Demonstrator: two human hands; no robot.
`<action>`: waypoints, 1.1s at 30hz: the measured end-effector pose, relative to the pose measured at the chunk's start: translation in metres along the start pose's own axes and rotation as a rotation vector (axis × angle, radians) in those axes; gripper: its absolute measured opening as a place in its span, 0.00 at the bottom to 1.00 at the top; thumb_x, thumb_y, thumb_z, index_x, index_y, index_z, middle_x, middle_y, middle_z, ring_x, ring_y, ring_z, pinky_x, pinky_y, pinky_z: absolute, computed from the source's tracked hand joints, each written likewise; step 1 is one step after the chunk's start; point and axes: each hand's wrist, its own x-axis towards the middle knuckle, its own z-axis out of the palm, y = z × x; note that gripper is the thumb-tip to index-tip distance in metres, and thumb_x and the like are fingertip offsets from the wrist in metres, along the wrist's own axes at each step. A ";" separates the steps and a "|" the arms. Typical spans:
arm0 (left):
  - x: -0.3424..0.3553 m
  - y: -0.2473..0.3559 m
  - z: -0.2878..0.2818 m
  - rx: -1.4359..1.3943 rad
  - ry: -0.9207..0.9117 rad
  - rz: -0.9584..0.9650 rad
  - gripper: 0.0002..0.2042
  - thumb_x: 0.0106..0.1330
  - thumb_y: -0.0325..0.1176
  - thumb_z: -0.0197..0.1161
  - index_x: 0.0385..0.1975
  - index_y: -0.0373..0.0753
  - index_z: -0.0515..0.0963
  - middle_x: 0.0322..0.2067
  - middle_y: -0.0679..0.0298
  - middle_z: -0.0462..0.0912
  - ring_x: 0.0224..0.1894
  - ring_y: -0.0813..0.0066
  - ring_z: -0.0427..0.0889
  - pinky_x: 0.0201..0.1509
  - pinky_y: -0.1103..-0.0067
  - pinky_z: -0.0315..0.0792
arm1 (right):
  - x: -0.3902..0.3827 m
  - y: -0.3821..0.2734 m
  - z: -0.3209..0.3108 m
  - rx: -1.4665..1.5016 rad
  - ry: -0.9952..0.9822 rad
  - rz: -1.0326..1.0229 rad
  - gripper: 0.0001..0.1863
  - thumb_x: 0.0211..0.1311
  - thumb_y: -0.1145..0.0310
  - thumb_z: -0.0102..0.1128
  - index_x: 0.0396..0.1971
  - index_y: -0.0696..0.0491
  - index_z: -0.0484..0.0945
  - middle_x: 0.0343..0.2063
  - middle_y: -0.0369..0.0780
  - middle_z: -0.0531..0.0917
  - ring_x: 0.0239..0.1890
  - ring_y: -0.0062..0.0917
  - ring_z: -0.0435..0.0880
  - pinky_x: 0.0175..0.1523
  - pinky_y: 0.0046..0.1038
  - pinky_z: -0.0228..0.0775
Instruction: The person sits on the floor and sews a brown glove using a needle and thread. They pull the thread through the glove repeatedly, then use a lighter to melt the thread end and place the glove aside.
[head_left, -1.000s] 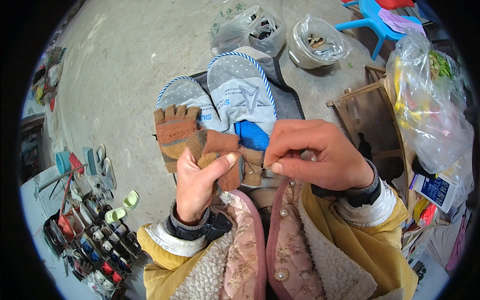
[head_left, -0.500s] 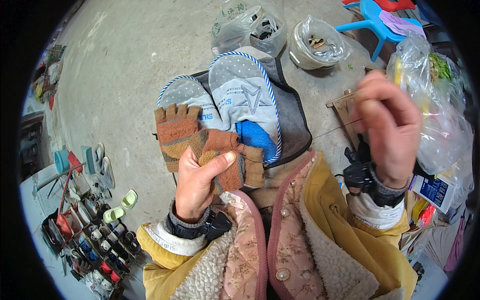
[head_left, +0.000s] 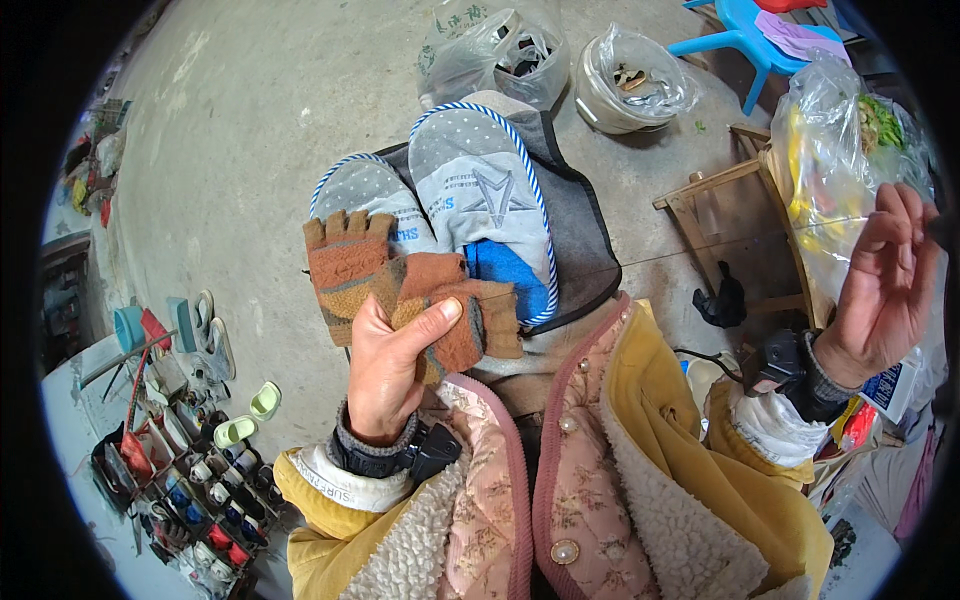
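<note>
My left hand (head_left: 385,385) grips a brown and orange fingerless knitted glove (head_left: 456,345), thumb pressed on top. A second matching glove (head_left: 348,262) lies beside it, its short finger openings pointing away from me. From the held glove a thin thread (head_left: 655,259) stretches tight to my right hand (head_left: 885,290), raised far out to the right. Thumb and fingertips there are pinched on the thread; a needle cannot be made out. Beyond the gloves lie two grey slippers (head_left: 485,185) with striped blue-white edging, resting on a dark grey cloth (head_left: 585,235) over my lap.
A small wooden stool (head_left: 705,190) stands right of my lap, below the thread. Bulging clear plastic bags (head_left: 825,130) crowd the right side. Ahead are a lined bucket (head_left: 610,105), a plastic bag (head_left: 480,60) and a blue stool (head_left: 745,40). A shoe rack (head_left: 200,480) stands left.
My right hand has swung outward to the right and slightly down, drawing the thread out longer. My left hand keeps its hold on the glove.
</note>
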 end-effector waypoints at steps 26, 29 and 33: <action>-0.005 0.007 -0.003 -0.130 -0.055 -0.041 0.17 0.59 0.22 0.61 0.49 0.30 0.71 0.42 0.57 0.81 0.44 0.71 0.81 0.51 0.73 0.76 | -0.061 0.157 0.057 -0.910 -0.501 0.252 0.05 0.48 0.84 0.56 0.26 0.60 0.73 0.33 0.44 0.77 0.32 0.33 0.79 0.36 0.26 0.71; -0.003 0.006 -0.006 -0.098 -0.080 -0.044 0.22 0.59 0.25 0.62 0.53 0.31 0.67 0.45 0.56 0.79 0.46 0.68 0.81 0.53 0.71 0.75 | -0.058 0.156 0.054 -0.970 -0.545 0.205 0.05 0.48 0.85 0.57 0.27 0.61 0.76 0.36 0.43 0.79 0.32 0.25 0.80 0.36 0.23 0.71; -0.004 0.006 -0.006 -0.096 -0.083 -0.050 0.22 0.59 0.25 0.62 0.53 0.31 0.67 0.45 0.57 0.79 0.46 0.68 0.80 0.54 0.70 0.75 | -0.057 0.155 0.054 -0.992 -0.557 0.183 0.06 0.47 0.85 0.58 0.27 0.61 0.76 0.35 0.42 0.78 0.33 0.28 0.80 0.37 0.24 0.71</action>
